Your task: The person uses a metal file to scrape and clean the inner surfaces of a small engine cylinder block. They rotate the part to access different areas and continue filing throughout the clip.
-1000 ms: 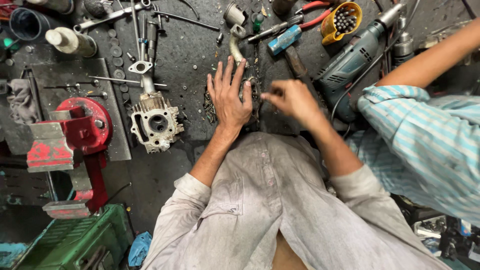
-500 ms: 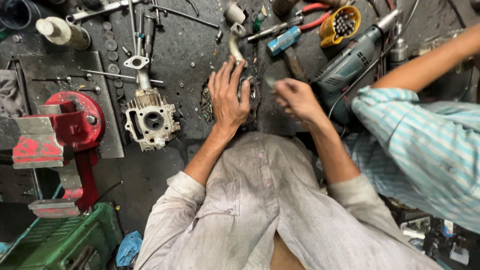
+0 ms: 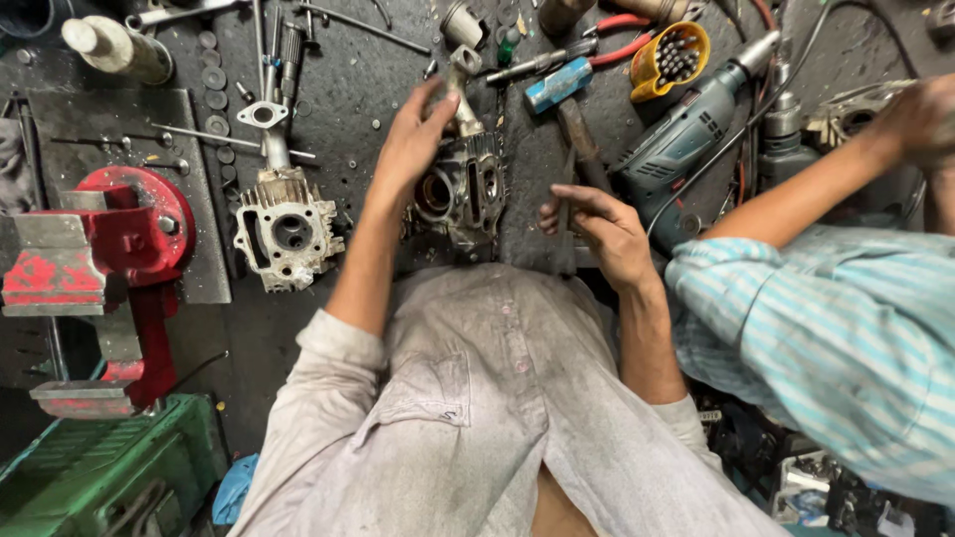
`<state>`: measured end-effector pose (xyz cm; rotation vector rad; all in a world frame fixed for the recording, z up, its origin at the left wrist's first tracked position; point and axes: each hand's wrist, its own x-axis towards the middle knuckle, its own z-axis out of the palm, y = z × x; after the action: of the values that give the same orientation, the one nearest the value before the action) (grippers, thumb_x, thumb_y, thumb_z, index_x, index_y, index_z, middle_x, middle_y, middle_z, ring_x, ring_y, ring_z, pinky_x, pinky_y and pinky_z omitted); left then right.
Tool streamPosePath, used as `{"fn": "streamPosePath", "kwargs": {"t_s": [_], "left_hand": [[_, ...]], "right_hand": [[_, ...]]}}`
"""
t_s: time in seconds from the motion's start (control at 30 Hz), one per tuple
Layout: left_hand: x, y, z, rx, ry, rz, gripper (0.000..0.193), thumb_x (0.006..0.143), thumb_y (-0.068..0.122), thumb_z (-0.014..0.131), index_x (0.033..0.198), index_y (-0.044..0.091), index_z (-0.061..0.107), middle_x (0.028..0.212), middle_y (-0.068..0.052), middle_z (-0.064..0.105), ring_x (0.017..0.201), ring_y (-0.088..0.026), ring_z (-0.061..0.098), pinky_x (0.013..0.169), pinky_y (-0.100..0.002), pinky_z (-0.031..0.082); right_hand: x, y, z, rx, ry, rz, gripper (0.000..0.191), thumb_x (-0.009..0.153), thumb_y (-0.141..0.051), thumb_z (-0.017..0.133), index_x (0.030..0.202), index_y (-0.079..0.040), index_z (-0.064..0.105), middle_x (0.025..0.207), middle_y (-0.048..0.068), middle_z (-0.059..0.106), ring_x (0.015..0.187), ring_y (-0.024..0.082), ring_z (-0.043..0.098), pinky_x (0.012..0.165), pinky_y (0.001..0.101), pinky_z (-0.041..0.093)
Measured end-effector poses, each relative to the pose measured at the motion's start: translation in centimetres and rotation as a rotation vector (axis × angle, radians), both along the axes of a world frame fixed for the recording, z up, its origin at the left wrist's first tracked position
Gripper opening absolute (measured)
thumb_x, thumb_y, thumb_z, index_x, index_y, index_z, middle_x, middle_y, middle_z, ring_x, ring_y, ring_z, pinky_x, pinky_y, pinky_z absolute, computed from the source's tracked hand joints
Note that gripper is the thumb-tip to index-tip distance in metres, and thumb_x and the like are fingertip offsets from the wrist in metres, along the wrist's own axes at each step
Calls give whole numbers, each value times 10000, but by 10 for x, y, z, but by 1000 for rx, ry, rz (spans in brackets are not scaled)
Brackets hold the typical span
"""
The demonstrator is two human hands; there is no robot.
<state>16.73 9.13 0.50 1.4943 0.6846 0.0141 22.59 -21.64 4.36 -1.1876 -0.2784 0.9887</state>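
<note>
While my left hand (image 3: 416, 139) rests on the grimy grey metal engine cylinder head (image 3: 461, 189), fingers spread and curled over its upper end near the stubby pipe that rises from it, the piece sits on the dark oil-stained workbench (image 3: 358, 70) just ahead of my chest. My right hand (image 3: 597, 224), just to the right of that casting, is closed around the wooden handle of a hammer (image 3: 582, 149), whose shaft runs away from me across the bench. Second item, left of centre: a pale silver finned cylinder head with a round bore (image 3: 286, 231), well apart from my hands, with a flanged intake pipe (image 3: 267, 124) touching its far side. Far left: a red bench vise (image 3: 95, 249) on a grey plate, a green plastic crate (image 3: 99, 477) below it. Beyond the hammer: a blue-handled tool (image 3: 559, 84), red-handled pliers (image 3: 622, 25), a yellow cup of bits (image 3: 671, 55) and a grey-blue electric drill (image 3: 686, 129). At right, another person's arm in a striped pale blue sleeve (image 3: 826, 328) reaches over the bench.
</note>
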Motion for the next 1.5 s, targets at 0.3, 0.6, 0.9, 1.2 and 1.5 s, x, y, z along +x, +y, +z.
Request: {"fn": "streamPosePath", "kwargs": {"t_s": [0.3, 0.6, 0.9, 1.2, 1.5], "left_hand": [[17, 2, 4, 3, 103, -126, 754, 966, 680, 387, 1395, 100, 607, 1102, -106, 826, 1209, -259, 721, 1116, -517, 358], [-40, -46, 7, 630, -78, -15, 651, 1027, 460, 638, 1536, 87, 477, 1530, -174, 559, 1458, -348, 488, 1234, -520, 344], [-57, -78, 9, 881, -167, 25, 573, 1022, 320, 661, 1539, 117, 520, 1602, -88, 499, 1539, -342, 377, 1291, -547, 197], [-53, -60, 10, 823, -321, -47, 544, 956, 218, 680, 1479, 108, 581, 1513, -127, 583, 1367, -285, 596, 1268, -529, 312], [-52, -65, 13, 878, -328, -21, 553, 927, 183, 690, 1463, 93, 590, 1496, -128, 593, 1320, -291, 619, 1242, -517, 323]], "right_hand": [[13, 12, -16, 370, -3, 83, 397, 976, -126, 797, 1315, -58, 603, 1079, 91, 707, 1114, 267, 694, 1108, 486, 543], [7, 26, -32, -231, -290, -43, 335, 1096, -304, 550, 1170, -33, 734, 758, 35, 660, 756, 120, 627, 760, 302, 502], [20, 66, -11, -363, -677, 202, 217, 1003, -199, 730, 1003, 16, 693, 865, 44, 708, 816, 77, 630, 694, 265, 535], [31, 67, 6, -419, -520, 290, 231, 995, -221, 712, 935, 0, 678, 834, 35, 734, 765, 75, 700, 657, 247, 569], [31, 60, -6, -487, -456, 156, 213, 1022, -196, 698, 921, -11, 667, 781, 65, 744, 709, 106, 691, 619, 256, 514]]}}
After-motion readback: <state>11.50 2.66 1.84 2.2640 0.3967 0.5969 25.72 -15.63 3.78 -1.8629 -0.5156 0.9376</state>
